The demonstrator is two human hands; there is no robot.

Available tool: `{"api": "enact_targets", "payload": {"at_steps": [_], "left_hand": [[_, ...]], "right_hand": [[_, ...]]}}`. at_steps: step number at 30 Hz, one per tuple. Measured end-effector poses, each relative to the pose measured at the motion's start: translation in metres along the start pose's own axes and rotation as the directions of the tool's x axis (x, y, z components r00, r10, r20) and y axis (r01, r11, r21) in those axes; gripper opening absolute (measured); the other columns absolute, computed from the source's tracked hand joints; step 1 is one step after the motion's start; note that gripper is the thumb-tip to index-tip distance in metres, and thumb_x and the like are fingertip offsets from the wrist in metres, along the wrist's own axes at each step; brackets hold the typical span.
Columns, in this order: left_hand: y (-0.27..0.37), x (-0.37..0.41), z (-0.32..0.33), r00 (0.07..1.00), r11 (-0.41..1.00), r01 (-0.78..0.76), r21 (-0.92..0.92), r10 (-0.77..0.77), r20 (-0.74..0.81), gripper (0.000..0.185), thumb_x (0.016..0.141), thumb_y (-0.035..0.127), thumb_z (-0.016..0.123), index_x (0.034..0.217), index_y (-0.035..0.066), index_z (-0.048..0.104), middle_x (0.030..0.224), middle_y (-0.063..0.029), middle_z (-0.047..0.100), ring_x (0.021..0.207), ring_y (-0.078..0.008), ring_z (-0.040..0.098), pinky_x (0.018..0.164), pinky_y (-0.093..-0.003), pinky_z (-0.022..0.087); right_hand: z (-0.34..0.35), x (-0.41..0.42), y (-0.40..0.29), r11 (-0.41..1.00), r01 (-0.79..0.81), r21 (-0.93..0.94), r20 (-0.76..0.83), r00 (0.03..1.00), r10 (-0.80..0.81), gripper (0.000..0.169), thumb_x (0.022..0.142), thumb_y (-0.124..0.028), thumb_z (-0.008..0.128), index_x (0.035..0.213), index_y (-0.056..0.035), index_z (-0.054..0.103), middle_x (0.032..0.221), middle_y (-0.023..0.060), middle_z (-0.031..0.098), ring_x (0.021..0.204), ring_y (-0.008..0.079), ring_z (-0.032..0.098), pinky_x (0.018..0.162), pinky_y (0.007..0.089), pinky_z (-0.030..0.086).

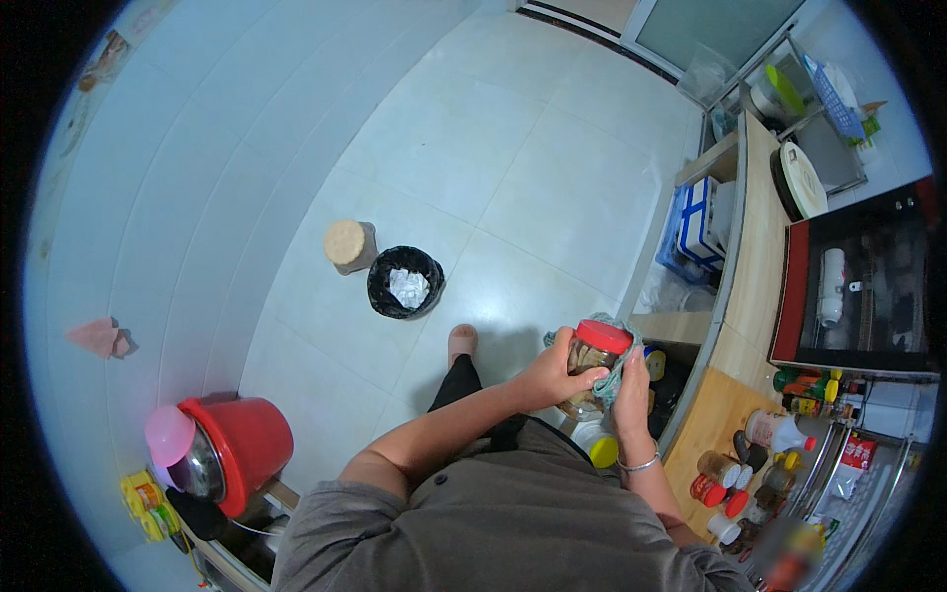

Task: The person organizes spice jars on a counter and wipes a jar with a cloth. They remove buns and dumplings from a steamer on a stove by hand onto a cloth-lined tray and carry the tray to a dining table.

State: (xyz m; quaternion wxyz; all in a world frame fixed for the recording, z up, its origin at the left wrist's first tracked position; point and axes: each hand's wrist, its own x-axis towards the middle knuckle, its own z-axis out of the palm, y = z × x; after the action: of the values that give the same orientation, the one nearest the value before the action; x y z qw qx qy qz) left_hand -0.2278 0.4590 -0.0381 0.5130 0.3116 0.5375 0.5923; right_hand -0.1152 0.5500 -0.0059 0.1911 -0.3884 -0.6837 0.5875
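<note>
My left hand (556,379) grips a clear jar (590,358) with a red screw lid (605,337); dark and pale contents show through its side. On the jar's other side, my right hand (631,399) presses a green knitted-looking cloth (609,385) against it. Part of the cloth hangs out behind the lid. Just below the hands, close to my body, stand a clear container (582,407) and a jar with a yellow lid (604,451), both partly covered by my arms.
To the right runs a wooden counter (758,288) with an open cabinet under it. Jars and bottles crowd a wooden board (721,396) beside a dark-fronted appliance (862,285). A black-lined bin (406,307) and a stool (345,244) stand on the floor. A red bucket (255,451) sits left.
</note>
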Motion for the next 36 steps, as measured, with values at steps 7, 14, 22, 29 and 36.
{"api": "enact_targets", "payload": {"at_steps": [7, 14, 22, 29, 36], "left_hand": [[0.044, -0.002, -0.045, 0.989, 0.969, 0.000, 0.249, 0.038, -0.146, 0.059, 0.073, 0.027, 0.065, 0.111, -0.002, 0.030, 0.092, -0.0153, 0.052, 0.089, -0.0178, 0.053, 0.075, -0.0311, 0.043], [0.028, -0.005, -0.096, 0.996, 0.999, 0.046, -0.028, -0.044, 0.080, 0.049, 0.076, 0.024, 0.062, 0.109, -0.001, 0.037, 0.089, -0.0088, 0.052, 0.079, -0.0131, 0.049, 0.071, -0.0282, 0.041], [0.055, -0.008, -0.140, 0.928, 0.929, 0.310, -0.201, -0.250, 0.278, 0.036, 0.083, 0.021, 0.051, 0.111, 0.000, 0.044, 0.097, -0.0033, 0.050, 0.090, -0.0097, 0.045, 0.078, -0.0268, 0.037], [0.056, -0.004, -0.134, 0.958, 0.725, 0.268, -0.634, -0.268, 0.099, 0.033, 0.084, 0.025, 0.054, 0.106, 0.001, 0.049, 0.094, -0.0030, 0.052, 0.084, -0.0088, 0.048, 0.075, -0.0237, 0.040], [0.062, 0.018, -0.126, 0.962, 0.934, -0.072, -0.350, -0.027, -0.272, 0.039, 0.082, 0.025, 0.057, 0.106, -0.001, 0.040, 0.095, -0.0065, 0.052, 0.083, -0.0107, 0.049, 0.075, -0.0244, 0.041]], "right_hand": [[0.046, 0.061, -0.036, 0.915, -0.117, 0.385, -0.082, 0.984, 0.160, 0.043, 0.092, -0.034, 0.038, 0.088, 0.0041, 0.057, 0.080, 0.0045, 0.056, 0.073, 0.0114, 0.048, 0.068, 0.0266, 0.040], [0.067, 0.081, -0.097, 0.801, 0.363, -0.477, 0.603, 0.797, -0.002, 0.032, 0.089, -0.026, 0.040, 0.103, -0.0016, 0.055, 0.092, 0.0225, 0.057, 0.087, 0.0388, 0.053, 0.074, 0.0380, 0.043], [0.103, 0.076, -0.091, 0.933, 0.251, -0.257, 0.446, 0.887, -0.116, 0.028, 0.088, -0.019, 0.043, 0.104, 0.0009, 0.053, 0.094, 0.0183, 0.060, 0.085, 0.0311, 0.058, 0.075, 0.0339, 0.044], [0.116, 0.052, -0.091, 0.813, 0.404, -0.419, 0.275, 0.910, -0.311, 0.040, 0.087, -0.015, 0.041, 0.122, 0.0051, 0.036, 0.128, 0.0239, 0.034, 0.121, 0.0365, 0.030, 0.098, 0.0389, 0.025], [0.130, 0.044, -0.089, 0.854, 0.289, -0.432, 0.124, 0.957, -0.261, 0.056, 0.090, -0.021, 0.036, 0.130, 0.0101, 0.013, 0.133, 0.0298, 0.020, 0.124, 0.0388, 0.023, 0.102, 0.0395, 0.021]]}}
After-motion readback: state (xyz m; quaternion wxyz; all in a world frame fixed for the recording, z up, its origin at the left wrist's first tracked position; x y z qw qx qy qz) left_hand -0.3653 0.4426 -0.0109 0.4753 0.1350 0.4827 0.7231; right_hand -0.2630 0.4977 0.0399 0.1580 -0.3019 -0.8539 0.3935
